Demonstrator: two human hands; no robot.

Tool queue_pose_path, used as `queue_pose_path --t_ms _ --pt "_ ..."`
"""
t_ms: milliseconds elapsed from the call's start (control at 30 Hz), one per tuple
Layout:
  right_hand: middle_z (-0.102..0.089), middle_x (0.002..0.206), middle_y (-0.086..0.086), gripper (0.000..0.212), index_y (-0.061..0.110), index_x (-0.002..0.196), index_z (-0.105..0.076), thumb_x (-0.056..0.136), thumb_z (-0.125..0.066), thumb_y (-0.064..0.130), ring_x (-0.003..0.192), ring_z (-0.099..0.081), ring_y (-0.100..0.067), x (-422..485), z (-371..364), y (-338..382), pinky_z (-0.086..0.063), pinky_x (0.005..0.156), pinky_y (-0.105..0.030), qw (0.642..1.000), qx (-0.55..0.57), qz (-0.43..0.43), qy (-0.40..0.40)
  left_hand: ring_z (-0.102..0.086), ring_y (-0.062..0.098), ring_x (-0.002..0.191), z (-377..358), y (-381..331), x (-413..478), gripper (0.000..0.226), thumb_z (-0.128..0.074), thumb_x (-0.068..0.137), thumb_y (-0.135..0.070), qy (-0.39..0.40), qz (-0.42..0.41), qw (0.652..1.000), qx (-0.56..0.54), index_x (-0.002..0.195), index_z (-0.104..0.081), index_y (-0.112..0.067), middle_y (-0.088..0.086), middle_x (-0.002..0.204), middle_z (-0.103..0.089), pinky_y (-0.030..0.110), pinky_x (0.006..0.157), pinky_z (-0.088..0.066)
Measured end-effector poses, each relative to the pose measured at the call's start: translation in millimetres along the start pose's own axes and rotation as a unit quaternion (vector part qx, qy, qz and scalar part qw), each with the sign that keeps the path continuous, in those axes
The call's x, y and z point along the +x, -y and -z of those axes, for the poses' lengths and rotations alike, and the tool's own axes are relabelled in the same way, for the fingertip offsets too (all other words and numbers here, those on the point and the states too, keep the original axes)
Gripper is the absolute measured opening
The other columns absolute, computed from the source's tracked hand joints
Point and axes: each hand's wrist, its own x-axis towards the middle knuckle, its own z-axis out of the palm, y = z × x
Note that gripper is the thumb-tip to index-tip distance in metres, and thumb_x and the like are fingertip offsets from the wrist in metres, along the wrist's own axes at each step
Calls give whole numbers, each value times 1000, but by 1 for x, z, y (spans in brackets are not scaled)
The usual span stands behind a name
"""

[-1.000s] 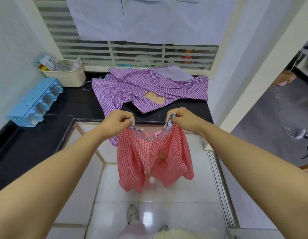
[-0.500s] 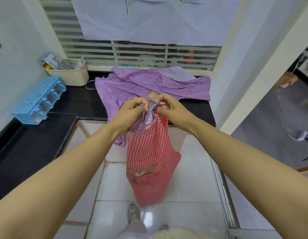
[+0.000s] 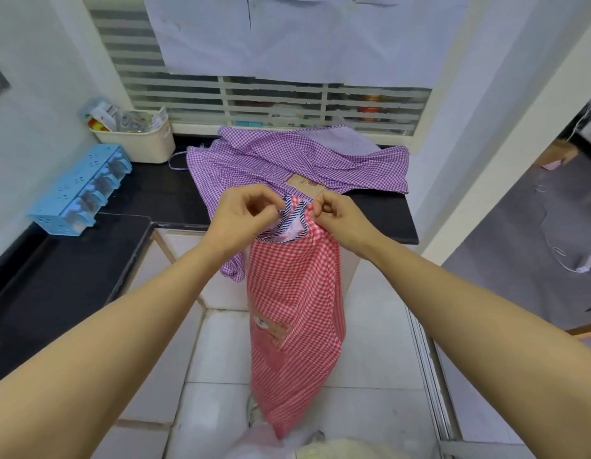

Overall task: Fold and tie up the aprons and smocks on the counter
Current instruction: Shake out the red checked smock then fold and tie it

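early stage: left hand (image 3: 244,215) and right hand (image 3: 337,217) each pinch the red smock (image 3: 294,293) by its striped collar, hanging doubled at 6 o'clock; purple smock (image 3: 287,160) at 12 o'clock on the counter (image 3: 386,220) looks unfolded, 0 tied.

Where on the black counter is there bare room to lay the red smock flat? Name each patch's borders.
Largest: the near-left arm of the counter, in front of the blue rack. Narrower: the strip in front of the cream basket, left of the purple smock. Small: the front right corner beside that smock. Crowded: the back middle, under the purple smock.
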Motion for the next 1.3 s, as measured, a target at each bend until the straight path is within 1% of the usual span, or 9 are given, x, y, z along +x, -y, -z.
queue_pose_path --t_ms 233,400,500,633,867,933,1000,1067,1300 --pt "-59 77 7 25 18 75 -54 94 -54 1 66 -53 3 3 -3 -5 -43 63 -11 999 -47 14 -7 -64 8 76 -7 23 7 15 -73 80 -19 66 70 965 246 95 -73 -17 -7 85 -69 38 78 -59" --pt "-59 76 7 30 20 73 -54 92 -52 -4 66 -50 -6 6 1 -8 -42 62 -14 997 -63 21 -40 -56 5 70 -13 19 6 26 -77 76 -17 -20 -16 975 222 95 -59 -24 -12 84 -61 29 65 -53" --pt "-61 78 5 31 21 73 -54 91 -52 -4 70 -55 -11 7 4 -10 -47 67 -21 996 -75 19 -46 -53 8 77 -15 21 6 7 -74 79 -28 19 -43 957 287 84 -68 -28 -10 85 -56 32 65 -51" --pt "-59 76 8 29 19 74 -54 91 -53 -4 66 -53 3 6 3 -10 -44 62 -11 996 -75 17 -43 -45 13 84 -21 30 8 25 -68 82 -48 66 10 952 298 86 -73 -25 -2 90 -47 29 62 -43" --pt "-52 69 9 24 12 78 -54 90 -49 -8 52 -44 6 7 -3 -9 -37 53 -9 996 -92 18 -7 -37 32 117 -37 36 16 46 -45 93 -57 240 200 822 476 84 -56 -13 12 108 -49 42 90 -38" --pt "-54 70 8 24 14 77 -55 90 -50 -5 54 -45 4 6 0 -13 -37 53 -10 994 -109 10 -7 -47 31 107 -37 35 16 44 -52 95 -46 165 200 878 403 80 -63 -7 9 93 -59 41 84 -39" --pt "-57 72 9 27 18 75 -55 92 -50 -3 58 -47 1 6 6 -19 -38 53 -10 992 -123 -5 -22 -58 21 87 -35 28 15 43 -58 94 -36 106 256 950 145 68 -66 -3 2 70 -65 38 84 -40" --pt "-58 74 10 30 21 73 -54 92 -50 -1 61 -49 -1 6 11 -24 -40 54 -10 990 -132 -22 -42 -60 13 83 -33 18 14 38 -59 95 -36 76 308 945 -79 68 -67 -10 -1 77 -70 33 85 -38" --pt "-59 73 8 30 21 73 -54 93 -48 -1 66 -55 -7 1 30 -46 -41 59 -16 977 -173 -93 -85 -59 13 68 9 24 27 47 -46 101 -29 -73 261 898 -346 55 -46 -22 0 68 -51 31 84 -52"
